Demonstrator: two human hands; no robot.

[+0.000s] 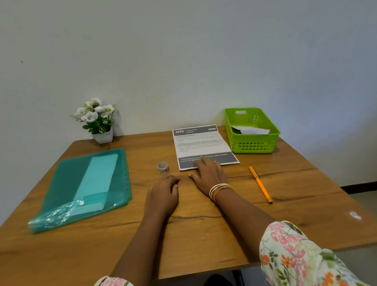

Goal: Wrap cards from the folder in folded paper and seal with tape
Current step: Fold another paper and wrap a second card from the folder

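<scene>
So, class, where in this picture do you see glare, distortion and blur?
Head view: glare on the crinkled flap of the teal folder and a bright spot on the table; wide-angle bending bows the table edges; small print on the printed sheet is too blurred to read.

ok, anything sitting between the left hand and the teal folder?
Nothing visible. The left hand rests on the table near the middle, and the teal folder lies flat to its left with only bare wood between them. The tape roll stands beyond the hand, off that path.
</scene>
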